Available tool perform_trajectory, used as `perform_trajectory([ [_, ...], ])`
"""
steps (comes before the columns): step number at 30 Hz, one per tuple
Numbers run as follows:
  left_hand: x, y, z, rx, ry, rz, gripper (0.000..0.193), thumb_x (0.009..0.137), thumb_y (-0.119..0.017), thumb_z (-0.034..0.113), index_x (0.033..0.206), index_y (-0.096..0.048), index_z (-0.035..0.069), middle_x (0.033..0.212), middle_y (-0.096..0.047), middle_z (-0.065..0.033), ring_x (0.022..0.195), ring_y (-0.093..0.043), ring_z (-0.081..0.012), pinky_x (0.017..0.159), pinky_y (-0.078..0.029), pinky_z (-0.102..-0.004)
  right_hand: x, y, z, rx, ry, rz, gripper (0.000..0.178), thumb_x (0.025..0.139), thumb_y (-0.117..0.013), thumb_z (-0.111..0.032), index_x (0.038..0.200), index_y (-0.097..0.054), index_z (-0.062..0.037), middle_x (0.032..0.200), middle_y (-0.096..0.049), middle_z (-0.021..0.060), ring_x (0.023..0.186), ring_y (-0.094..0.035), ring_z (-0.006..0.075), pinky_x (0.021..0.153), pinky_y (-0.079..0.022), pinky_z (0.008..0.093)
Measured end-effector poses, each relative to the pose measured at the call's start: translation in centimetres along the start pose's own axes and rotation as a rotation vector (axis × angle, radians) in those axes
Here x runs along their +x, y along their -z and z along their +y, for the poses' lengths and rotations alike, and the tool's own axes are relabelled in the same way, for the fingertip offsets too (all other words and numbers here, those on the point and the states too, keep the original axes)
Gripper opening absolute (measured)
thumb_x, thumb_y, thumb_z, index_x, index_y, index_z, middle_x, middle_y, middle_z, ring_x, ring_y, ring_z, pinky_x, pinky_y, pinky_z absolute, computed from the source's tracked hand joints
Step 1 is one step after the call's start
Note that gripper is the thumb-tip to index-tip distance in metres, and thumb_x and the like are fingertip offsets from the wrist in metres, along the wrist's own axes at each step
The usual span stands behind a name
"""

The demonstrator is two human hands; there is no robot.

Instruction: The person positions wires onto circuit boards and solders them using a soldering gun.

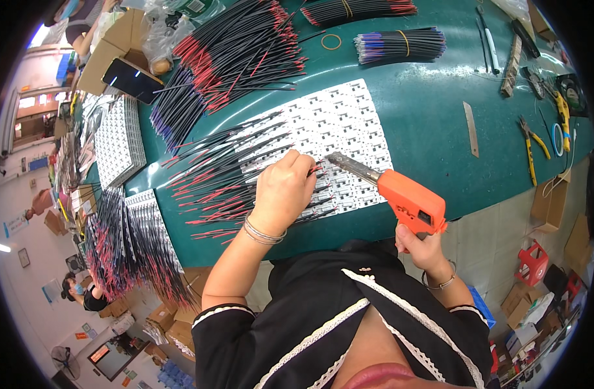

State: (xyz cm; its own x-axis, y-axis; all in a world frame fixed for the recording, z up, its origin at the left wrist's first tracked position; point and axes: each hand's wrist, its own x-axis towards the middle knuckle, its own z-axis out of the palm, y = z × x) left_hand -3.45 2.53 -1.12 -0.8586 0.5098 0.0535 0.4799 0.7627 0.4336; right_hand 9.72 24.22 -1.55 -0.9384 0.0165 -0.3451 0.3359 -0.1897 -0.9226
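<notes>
My left hand is closed in a pinch over a white circuit board panel, its fingertips on a thin black wire with a red end. My right hand grips the handle of an orange soldering gun. The gun's metal tip points left, just over the panel and a little apart from my left fingertips. Rows of black wires with red ends stick out from the panel's left side. My left hand hides part of these rows.
A heap of loose wires lies beyond the panel, beside a phone. Banded wire bundles lie at the far side. Stacked panels and a wired panel stand left. Pliers and a metal strip lie right.
</notes>
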Motion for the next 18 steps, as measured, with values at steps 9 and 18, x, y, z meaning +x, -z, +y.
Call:
perform_trajectory([
  [9, -0.3, -0.4, -0.4, -0.080, 0.000, 0.038, 0.009, 0.068, -0.062, 0.003, 0.075, -0.058, 0.005, 0.069, -0.054, -0.0079, 0.055, -0.053, -0.0250, 0.050, -0.043, -0.0328, -0.1, 0.5, 0.3, 0.113, 0.078, 0.063, 0.019, 0.084, -0.051, -0.015, 0.092, -0.048, 0.0022, 0.053, -0.047, 0.0029, 0.041, -0.044, 0.0087, 0.038, -0.035, 0.0214],
  [18, -0.6, 0.4, -2.3, -0.130, -0.129, 0.089, 0.007, 0.076, -0.059, 0.004, 0.082, -0.057, 0.001, 0.068, -0.058, -0.0115, 0.059, -0.058, -0.0252, 0.054, -0.045, -0.0314, -0.7, 0.6, 0.0, 0.147, 0.093, 0.082, 0.026, 0.084, -0.051, -0.013, 0.103, -0.045, 0.0042, 0.058, -0.044, 0.0026, 0.041, -0.041, 0.0089, 0.040, -0.035, 0.0224],
])
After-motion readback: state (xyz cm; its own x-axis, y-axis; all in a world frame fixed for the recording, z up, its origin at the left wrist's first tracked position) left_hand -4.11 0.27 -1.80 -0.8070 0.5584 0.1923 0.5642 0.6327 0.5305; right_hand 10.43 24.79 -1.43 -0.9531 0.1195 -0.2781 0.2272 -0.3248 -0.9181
